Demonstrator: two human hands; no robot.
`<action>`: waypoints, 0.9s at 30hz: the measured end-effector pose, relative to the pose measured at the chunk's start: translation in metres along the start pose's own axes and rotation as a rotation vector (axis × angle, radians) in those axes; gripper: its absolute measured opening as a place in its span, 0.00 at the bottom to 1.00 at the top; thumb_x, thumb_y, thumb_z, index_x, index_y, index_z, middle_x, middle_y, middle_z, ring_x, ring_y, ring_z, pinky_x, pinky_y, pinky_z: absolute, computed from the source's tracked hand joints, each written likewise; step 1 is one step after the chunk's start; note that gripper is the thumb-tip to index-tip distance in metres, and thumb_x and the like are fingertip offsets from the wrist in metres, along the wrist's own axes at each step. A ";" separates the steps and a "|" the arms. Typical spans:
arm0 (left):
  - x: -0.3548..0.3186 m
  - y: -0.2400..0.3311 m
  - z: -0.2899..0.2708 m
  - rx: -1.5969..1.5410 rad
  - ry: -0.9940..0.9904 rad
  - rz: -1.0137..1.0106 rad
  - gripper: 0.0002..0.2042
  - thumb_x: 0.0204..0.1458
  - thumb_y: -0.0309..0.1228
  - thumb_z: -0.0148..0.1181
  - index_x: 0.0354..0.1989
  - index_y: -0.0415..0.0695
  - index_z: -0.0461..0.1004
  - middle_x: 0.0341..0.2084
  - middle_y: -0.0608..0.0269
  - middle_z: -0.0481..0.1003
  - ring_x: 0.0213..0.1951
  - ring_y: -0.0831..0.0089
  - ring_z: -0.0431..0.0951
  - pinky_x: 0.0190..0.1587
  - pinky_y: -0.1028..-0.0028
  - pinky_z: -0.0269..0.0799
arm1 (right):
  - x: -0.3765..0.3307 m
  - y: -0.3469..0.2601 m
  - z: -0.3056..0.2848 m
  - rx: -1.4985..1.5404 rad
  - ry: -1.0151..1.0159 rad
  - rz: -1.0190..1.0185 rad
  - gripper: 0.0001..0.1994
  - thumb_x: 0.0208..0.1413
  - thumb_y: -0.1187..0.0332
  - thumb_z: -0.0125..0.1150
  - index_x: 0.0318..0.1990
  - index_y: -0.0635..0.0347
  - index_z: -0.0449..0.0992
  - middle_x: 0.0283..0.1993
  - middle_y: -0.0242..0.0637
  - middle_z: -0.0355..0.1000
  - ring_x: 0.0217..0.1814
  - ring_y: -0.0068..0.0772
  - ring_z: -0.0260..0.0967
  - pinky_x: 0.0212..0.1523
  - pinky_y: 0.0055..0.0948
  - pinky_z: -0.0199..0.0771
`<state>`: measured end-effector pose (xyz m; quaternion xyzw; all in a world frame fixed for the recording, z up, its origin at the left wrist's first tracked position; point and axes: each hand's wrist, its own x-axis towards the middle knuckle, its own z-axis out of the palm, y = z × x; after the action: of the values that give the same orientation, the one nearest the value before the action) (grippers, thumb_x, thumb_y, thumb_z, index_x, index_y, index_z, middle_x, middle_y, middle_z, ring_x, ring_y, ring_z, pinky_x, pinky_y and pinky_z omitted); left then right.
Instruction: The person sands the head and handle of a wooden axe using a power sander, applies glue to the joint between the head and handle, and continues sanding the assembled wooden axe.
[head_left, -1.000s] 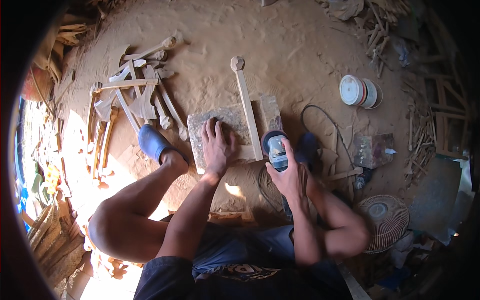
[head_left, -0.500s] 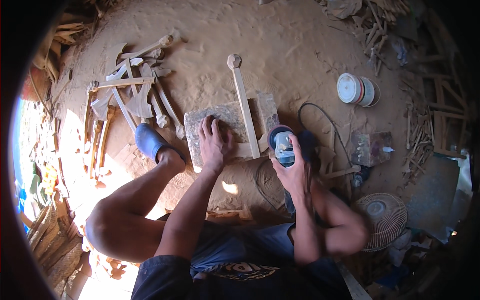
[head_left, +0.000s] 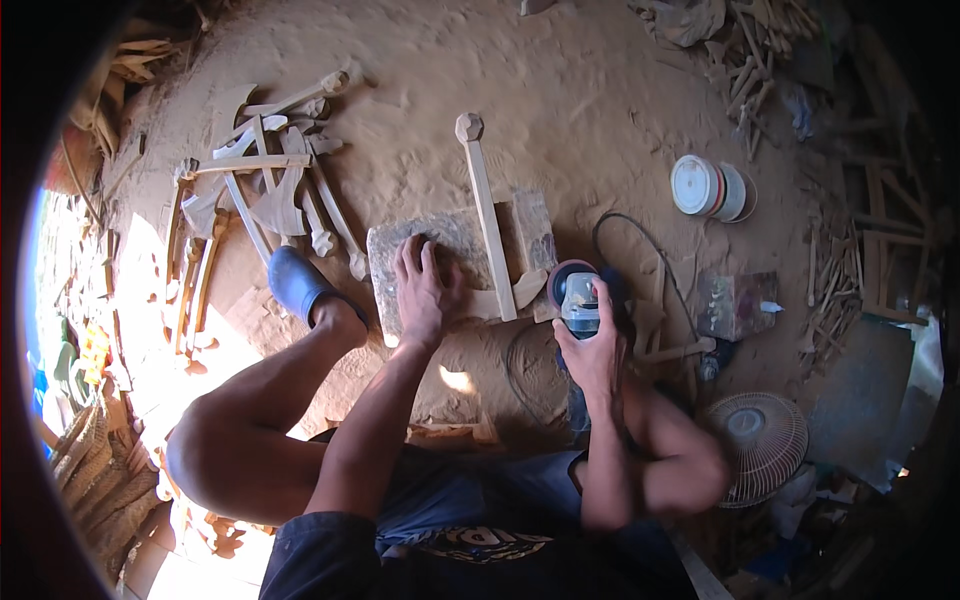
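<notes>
Right hand [head_left: 592, 348], gripping a grey disc grinder [head_left: 579, 292], had shifted rightward beside a pale wooden axe-shaped piece [head_left: 487, 215] on a speckled grey block [head_left: 384, 265]; left hand [head_left: 428, 298] covered one end, grip untellable; weak pressure risked slipping.

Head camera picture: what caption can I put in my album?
Left hand at a wooden axe shape on a block, right hand gripping an angle grinder.

Right hand [head_left: 590, 352] and power grinder [head_left: 580, 320] — displaced rightward over the last second. Earlier, the grinder's disc [head_left: 572, 269] overlapped the curved end [head_left: 530, 288] of the pale wooden piece [head_left: 488, 215] near the lower right corner of the block [head_left: 390, 265]; it now sits beyond the block's right edge. The curved end, formerly masked, is exposed — contact with the disc cannot be determined.
</notes>
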<state>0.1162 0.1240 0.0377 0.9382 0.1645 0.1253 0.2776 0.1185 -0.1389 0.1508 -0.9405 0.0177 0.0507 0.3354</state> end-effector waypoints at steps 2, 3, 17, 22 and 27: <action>-0.002 -0.003 0.001 -0.007 0.005 -0.001 0.28 0.58 0.35 0.68 0.65 0.37 0.70 0.70 0.40 0.64 0.74 0.38 0.61 0.76 0.48 0.61 | 0.008 -0.011 -0.005 0.064 -0.044 0.039 0.43 0.53 0.64 0.78 0.77 0.48 0.64 0.66 0.53 0.78 0.66 0.60 0.78 0.66 0.48 0.78; -0.003 -0.004 0.000 -0.008 0.009 0.004 0.28 0.59 0.35 0.68 0.65 0.37 0.70 0.70 0.40 0.64 0.73 0.37 0.61 0.76 0.47 0.61 | 0.011 -0.016 -0.005 0.079 -0.087 0.036 0.43 0.53 0.64 0.78 0.77 0.48 0.64 0.67 0.53 0.78 0.67 0.60 0.78 0.67 0.48 0.78; -0.034 0.017 0.000 0.316 -0.120 -0.307 0.48 0.49 0.59 0.77 0.64 0.29 0.64 0.64 0.30 0.65 0.62 0.35 0.68 0.65 0.43 0.67 | 0.015 -0.028 -0.016 0.053 -0.017 0.110 0.42 0.53 0.64 0.77 0.77 0.49 0.65 0.66 0.56 0.78 0.67 0.59 0.77 0.65 0.48 0.78; 0.000 -0.005 -0.032 -0.019 -0.300 -0.363 0.47 0.44 0.54 0.84 0.58 0.29 0.64 0.51 0.35 0.72 0.57 0.41 0.74 0.62 0.51 0.72 | 0.012 -0.034 -0.019 0.113 -0.038 0.043 0.41 0.52 0.67 0.79 0.76 0.50 0.67 0.68 0.53 0.77 0.70 0.54 0.76 0.69 0.45 0.75; 0.040 -0.020 -0.073 -0.277 -0.194 -0.156 0.39 0.45 0.49 0.85 0.53 0.36 0.68 0.43 0.43 0.78 0.44 0.51 0.81 0.48 0.55 0.78 | 0.008 -0.036 -0.010 0.158 -0.121 -0.025 0.42 0.53 0.63 0.78 0.77 0.45 0.66 0.63 0.52 0.81 0.62 0.57 0.81 0.62 0.47 0.80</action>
<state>0.1239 0.1897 0.0912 0.8831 0.1904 0.0339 0.4274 0.1294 -0.1173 0.1799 -0.9066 -0.0104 0.1018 0.4095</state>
